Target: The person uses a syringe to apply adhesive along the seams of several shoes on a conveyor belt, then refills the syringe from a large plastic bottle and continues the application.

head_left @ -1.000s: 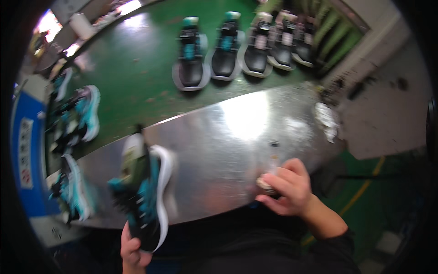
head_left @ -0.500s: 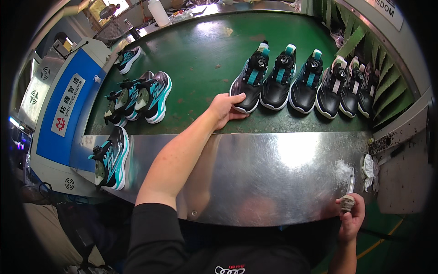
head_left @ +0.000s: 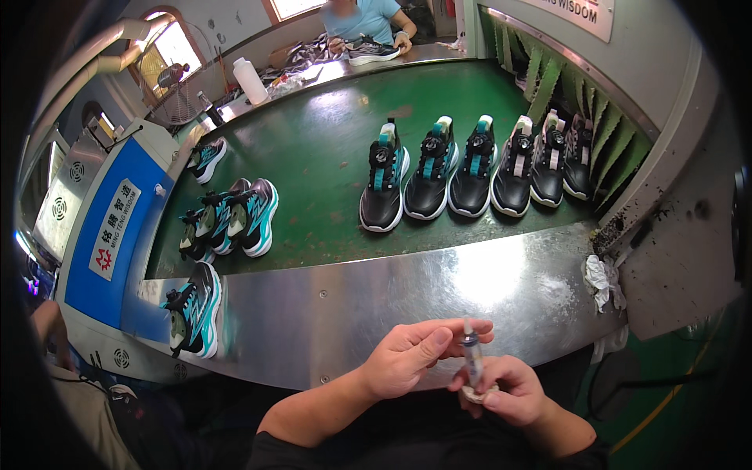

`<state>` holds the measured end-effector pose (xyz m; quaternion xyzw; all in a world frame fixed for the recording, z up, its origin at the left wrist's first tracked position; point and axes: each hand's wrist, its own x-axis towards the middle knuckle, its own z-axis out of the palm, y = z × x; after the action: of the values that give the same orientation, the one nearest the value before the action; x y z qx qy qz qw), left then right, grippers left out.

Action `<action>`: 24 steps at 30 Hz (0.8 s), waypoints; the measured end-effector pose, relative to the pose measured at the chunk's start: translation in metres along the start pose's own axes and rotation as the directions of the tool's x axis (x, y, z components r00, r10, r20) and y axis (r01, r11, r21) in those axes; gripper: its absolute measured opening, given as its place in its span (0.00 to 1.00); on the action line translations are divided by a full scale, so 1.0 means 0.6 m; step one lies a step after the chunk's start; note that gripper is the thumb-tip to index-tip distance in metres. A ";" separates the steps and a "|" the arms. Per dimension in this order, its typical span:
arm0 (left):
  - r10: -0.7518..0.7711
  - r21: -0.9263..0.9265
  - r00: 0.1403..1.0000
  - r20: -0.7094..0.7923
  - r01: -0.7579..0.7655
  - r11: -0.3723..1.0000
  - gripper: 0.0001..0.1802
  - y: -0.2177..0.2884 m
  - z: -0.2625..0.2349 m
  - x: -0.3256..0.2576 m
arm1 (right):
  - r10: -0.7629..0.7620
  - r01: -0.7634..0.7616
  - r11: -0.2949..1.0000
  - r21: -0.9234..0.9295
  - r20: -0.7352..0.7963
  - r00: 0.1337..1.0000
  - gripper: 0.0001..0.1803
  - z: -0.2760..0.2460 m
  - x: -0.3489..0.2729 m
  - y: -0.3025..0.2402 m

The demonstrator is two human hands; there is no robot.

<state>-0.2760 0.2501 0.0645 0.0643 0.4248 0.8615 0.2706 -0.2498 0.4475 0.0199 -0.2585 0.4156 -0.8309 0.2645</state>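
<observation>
In front of my body my right hand [head_left: 509, 390] is closed around the lower end of a slim pen-like tool [head_left: 473, 356]. The tool points up, with a pale tip, a dark blue collar and a beige wrapped grip; its exact kind is unclear. My left hand [head_left: 415, 354] is beside the tool, fingers stretched out behind its tip and thumb raised; it seems to hold nothing. Beyond both hands, several black sneakers stand in a row on the green belt [head_left: 313, 168]. The leftmost sneaker [head_left: 382, 188] has a turquoise strip and a dial on its tongue.
A metal ledge [head_left: 368, 294] runs between me and the belt. At left lie several black-and-turquoise sneakers [head_left: 252, 215], one sneaker [head_left: 196, 309] on the ledge. Green flap curtains [head_left: 544, 86] hang at right, above crumpled white paper [head_left: 601, 282]. Across the belt a person [head_left: 372, 23] handles a shoe.
My left hand has let go of the leftmost black sneaker and come back toward me. My right hand has brought the tool leftward from the ledge's right end. The view has shifted.
</observation>
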 end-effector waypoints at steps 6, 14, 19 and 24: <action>-0.016 0.063 0.998 0.067 0.011 0.998 0.20 0.000 0.015 0.001 | -0.062 0.003 0.875 0.484 0.106 0.992 0.06 0.016 -0.003 0.016; 0.099 0.116 0.991 0.088 -0.108 0.987 0.16 -0.054 0.011 0.028 | 0.041 -0.040 0.998 0.047 -0.009 0.999 0.05 -0.014 -0.037 0.012; 0.200 0.160 0.948 -0.248 -0.164 0.973 0.14 -0.071 0.003 0.072 | -0.276 0.011 0.415 -0.910 -0.115 0.954 0.06 -0.042 -0.028 -0.002; 0.405 0.997 0.912 -0.069 0.081 -0.013 0.10 -0.051 -0.057 0.121 | -0.315 -0.107 0.272 -0.956 -0.193 0.929 0.09 -0.115 -0.029 -0.028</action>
<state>-0.3364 0.2791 0.0111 0.1349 0.9330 0.3316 -0.0370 -0.2854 0.5059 -0.0055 -0.2414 0.8508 -0.4602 -0.0782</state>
